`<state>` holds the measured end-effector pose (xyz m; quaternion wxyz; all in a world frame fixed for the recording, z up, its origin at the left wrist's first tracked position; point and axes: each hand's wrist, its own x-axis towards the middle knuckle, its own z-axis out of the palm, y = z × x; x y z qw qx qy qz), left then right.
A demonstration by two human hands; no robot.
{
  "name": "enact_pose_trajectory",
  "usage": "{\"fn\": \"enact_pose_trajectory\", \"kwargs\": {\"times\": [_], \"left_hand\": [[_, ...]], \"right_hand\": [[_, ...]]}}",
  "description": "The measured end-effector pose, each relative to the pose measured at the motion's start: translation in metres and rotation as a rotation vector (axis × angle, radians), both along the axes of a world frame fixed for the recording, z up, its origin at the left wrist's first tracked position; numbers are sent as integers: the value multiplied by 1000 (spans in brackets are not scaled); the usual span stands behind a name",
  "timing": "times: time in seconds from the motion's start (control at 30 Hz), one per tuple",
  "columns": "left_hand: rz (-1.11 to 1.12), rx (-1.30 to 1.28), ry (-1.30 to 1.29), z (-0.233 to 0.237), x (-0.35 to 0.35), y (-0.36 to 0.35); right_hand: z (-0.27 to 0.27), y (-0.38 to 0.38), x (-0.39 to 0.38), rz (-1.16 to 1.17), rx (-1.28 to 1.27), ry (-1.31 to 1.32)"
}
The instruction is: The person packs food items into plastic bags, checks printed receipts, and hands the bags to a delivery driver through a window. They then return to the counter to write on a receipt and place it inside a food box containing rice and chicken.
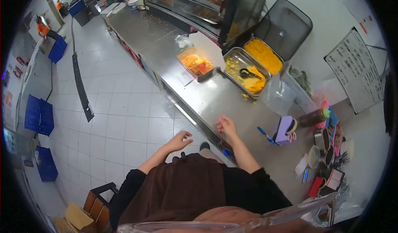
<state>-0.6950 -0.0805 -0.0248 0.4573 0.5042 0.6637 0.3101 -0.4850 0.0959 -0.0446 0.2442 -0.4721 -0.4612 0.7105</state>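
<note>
My left hand (180, 141) hovers over the floor beside the steel counter, its fingers curled; whether it holds anything is too small to tell. Above the counter's front edge is my right hand (226, 125), with its fingers bent inward and their tips blurred. Neither hand touches the food. Farther along the steel counter (207, 96) an open takeaway box (198, 66) holds orange-red food, its white lid raised. Right of it, a steel tray (245, 74) contains yellow food and a black utensil (250, 74). Another tray of yellow food (263, 56) stands behind.
A glass display case (190, 1) stands behind the counter. To the right are a purple tape dispenser (284, 130), a blue pen (265, 134), a sauce bottle (314, 117) and a whiteboard (355, 70). Blue baskets (39, 115) line the left. A person in orange (43, 28) is far off.
</note>
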Motion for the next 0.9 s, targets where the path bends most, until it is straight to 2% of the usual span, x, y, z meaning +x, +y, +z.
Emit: {"fn": "enact_pose_trajectory", "kwargs": {"times": [0.03,0.13,0.3,0.4,0.6,0.7,0.8,0.9], "left_hand": [[43,116,122,-7,-12,13],[210,375,414,-30,-64,80],[437,409,566,-47,-130,191],[461,238,550,-36,-141,224],[384,113,673,-11,-145,245],[349,189,649,-13,-154,245],[404,407,593,-36,-172,250],[474,420,129,-24,-191,265]], "right_hand": [[9,16,-15,38,-53,11],[8,80,-74,76,5,-51],[17,148,-153,58,-69,-55],[23,158,-173,98,-60,-99],[4,165,-183,65,6,-89],[6,159,-183,-33,-1,-87],[9,148,-171,-91,8,-76],[8,143,-161,-86,10,-67]]}}
